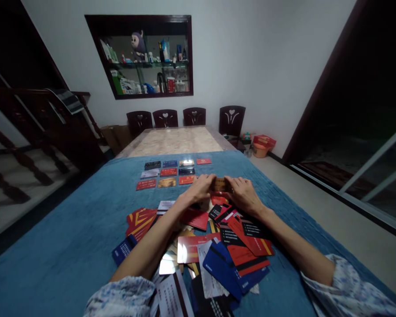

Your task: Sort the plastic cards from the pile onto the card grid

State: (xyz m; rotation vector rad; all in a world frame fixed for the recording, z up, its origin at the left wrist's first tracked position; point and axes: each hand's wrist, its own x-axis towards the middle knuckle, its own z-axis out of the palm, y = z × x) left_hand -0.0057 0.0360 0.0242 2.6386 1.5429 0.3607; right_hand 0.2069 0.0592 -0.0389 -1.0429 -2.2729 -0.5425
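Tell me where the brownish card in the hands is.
Head view, centre: the brownish card is pinched between the left hand and right hand, just right of the card rows and beyond the loose pile.

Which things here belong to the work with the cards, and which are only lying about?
In the work: left hand and right hand, both holding the gold card; rows of cards laid out beyond it; loose card pile; blue cloth under them.
Lying about: chairs, plush toy in the wall niche, red basket on the floor.
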